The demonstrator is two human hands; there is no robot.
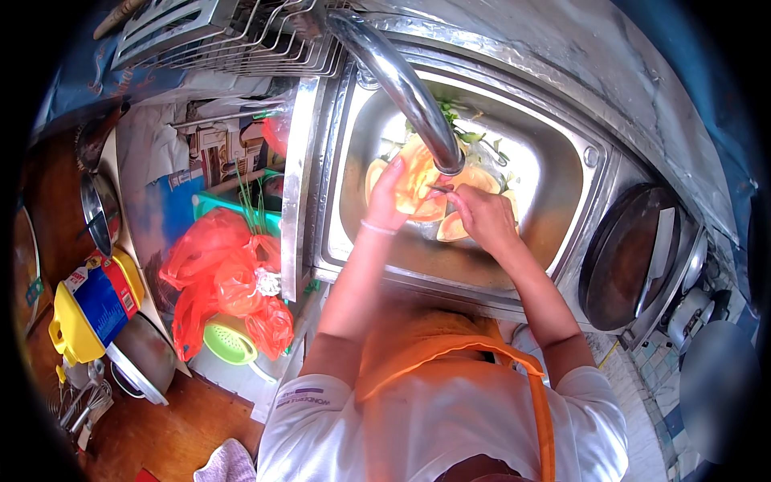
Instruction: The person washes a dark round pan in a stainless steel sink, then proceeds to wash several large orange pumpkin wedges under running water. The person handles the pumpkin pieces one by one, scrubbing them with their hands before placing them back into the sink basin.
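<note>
Over a stainless steel sink basin (560,181), my left hand (385,196) holds up a chunk of orange-fleshed squash or melon (414,181). My right hand (488,217) grips a small metal utensil (441,188), its tip close to the chunk; whether it is a spoon or a knife I cannot tell. More orange pieces (453,229) lie in the basin beneath and beside both hands. Green leafy stems (479,138) rest towards the far side. The curved chrome faucet (409,84) hangs over the basin and hides part of the chunk.
Right of the sink, a knife (659,247) lies on a dark round board (614,259). A wire dish rack (283,51) stands at the upper left. Leftward are red plastic bags (223,277), a green strainer (229,342) and a yellow jug (96,307).
</note>
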